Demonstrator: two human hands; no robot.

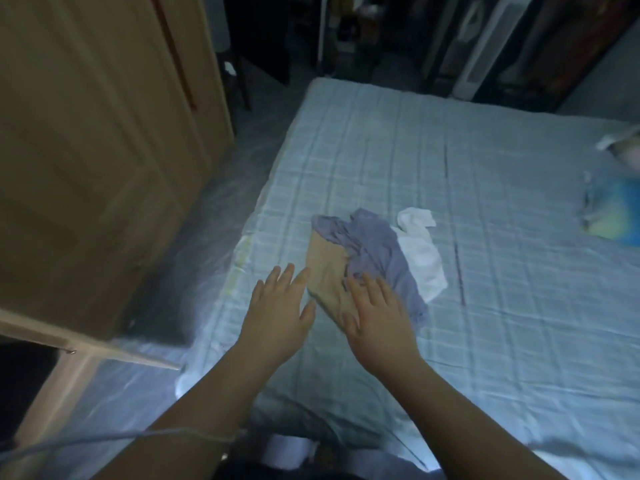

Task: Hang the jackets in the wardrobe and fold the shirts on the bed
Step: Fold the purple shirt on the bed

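Note:
A small heap of clothes lies on the bed (485,306): a tan garment (327,271) at the near left, a crumpled purple shirt (377,251) over it, and a white shirt (420,258) to the right. My left hand (280,306) hovers flat just left of the tan garment, fingers spread, holding nothing. My right hand (377,313) is open over the near edge of the tan garment and the purple shirt; whether it presses on them I cannot tell. The wooden wardrobe door (97,150) stands open at the left.
The bed has a pale blue checked sheet. A blue-and-yellow item (613,216) and a white bundle (620,143) lie at its far right. Shiny floor (221,216) runs between the bed and the wardrobe. Dark furniture and a white tower fan (485,46) stand beyond the bed.

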